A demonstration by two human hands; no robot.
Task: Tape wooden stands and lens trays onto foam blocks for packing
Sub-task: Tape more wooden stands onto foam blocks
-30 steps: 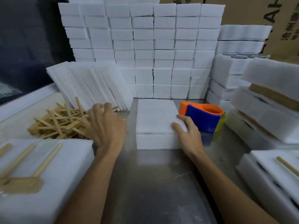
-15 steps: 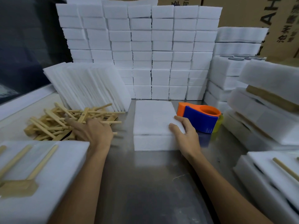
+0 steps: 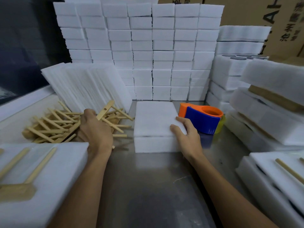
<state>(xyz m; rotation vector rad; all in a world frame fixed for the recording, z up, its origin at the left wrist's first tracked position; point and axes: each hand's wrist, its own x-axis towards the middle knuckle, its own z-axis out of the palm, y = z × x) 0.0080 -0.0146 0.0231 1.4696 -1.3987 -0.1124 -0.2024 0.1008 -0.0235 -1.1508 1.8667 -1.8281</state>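
Head cam: our left hand (image 3: 95,130) gripped a wooden stand (image 3: 105,110) from the pile, right hand (image 3: 185,134) resting flat on the foam block (image 3: 154,119); next we'd probably lay it there.

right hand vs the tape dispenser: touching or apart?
Apart. The head view shows the right hand resting on the near right corner of the foam block, with a strip of block and table between its fingers and the tape dispenser.

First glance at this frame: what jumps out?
The wall of stacked white foam blocks filling the back. Then the orange and blue tape dispenser right of the centre foam block, on whose near right corner the right hand rests. The left hand grips a wooden stand from the pale wooden pile.
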